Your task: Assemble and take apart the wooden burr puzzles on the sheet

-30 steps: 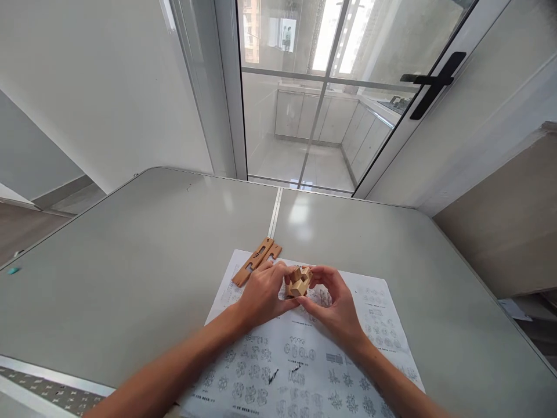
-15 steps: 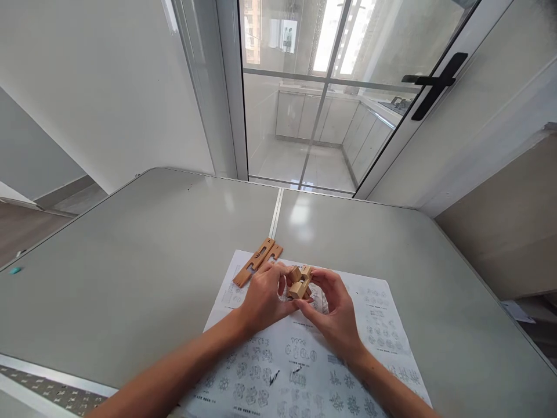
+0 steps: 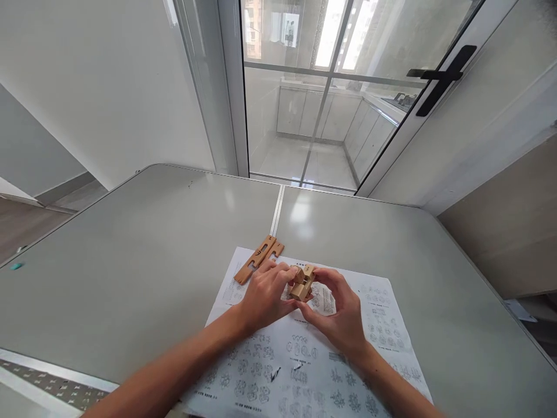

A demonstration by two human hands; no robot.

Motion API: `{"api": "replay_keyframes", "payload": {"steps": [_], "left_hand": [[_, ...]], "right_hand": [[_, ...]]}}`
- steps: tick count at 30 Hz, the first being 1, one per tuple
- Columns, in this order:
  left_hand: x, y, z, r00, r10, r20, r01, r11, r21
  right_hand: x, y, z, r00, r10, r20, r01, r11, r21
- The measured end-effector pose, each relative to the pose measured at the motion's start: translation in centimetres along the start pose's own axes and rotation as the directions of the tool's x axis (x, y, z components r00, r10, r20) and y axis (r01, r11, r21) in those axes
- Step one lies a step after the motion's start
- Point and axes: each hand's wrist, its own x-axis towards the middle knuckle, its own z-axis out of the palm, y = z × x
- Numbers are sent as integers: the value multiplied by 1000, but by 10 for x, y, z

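Note:
Between my two hands is a small wooden burr puzzle point(image 3: 301, 289) of interlocking light-brown blocks, held just above a printed sheet. My left hand point(image 3: 268, 293) grips its left side, fingers closed on a block. My right hand point(image 3: 342, 313) pinches the right side between thumb and fingertips, the palm hollow. Parts of the puzzle's underside and left side are hidden by my fingers. Beyond my left hand lie flat orange-brown wooden pieces with cut-out slots point(image 3: 255, 259), partly overlapping on the sheet's far left corner.
The large paper sheet point(image 3: 300, 371) with printed puzzle diagrams covers the near middle of the grey table point(image 3: 130, 261). A seam strip point(image 3: 277, 210) runs to the table's far edge. A small teal object point(image 3: 16, 266) lies at far left. Behind stands a glass door point(image 3: 322, 116) with a black handle.
The puzzle stays between both hands and has turned slightly. My right hand's fingers have shifted a little to the right. The whole view has moved slightly.

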Motion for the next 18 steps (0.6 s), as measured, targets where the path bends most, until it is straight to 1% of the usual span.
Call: {"api": "replay_keyframes", "payload": {"steps": [3, 6, 8, 12, 15, 17, 18], "left_hand": [[2, 2, -1, 1000, 2, 11, -2, 1000, 8], [4, 8, -1, 1000, 29, 5, -29, 999, 26], [5, 11, 0, 1000, 26, -13, -26, 1000, 13], [6, 16, 3, 999, -10, -44, 7, 998, -66], [4, 17, 4, 999, -44, -30, 39, 988, -151], [3, 19, 3, 993, -116, 1, 114, 973, -202], [3, 20, 2, 984, -176, 26, 177, 956, -235]], "right_hand": [[2, -3, -2, 999, -48, -1, 48, 998, -50], [4, -7, -3, 994, -110, -6, 109, 989, -98], [4, -9, -2, 993, -114, -7, 113, 989, -96], [1, -9, 1, 1000, -24, -16, 23, 1000, -4], [-1, -8, 3, 999, 30, -22, -29, 998, 48], [0, -7, 2, 997, 73, -11, -72, 994, 86], [0, -7, 2, 995, 100, 5, -100, 988, 120]]}}
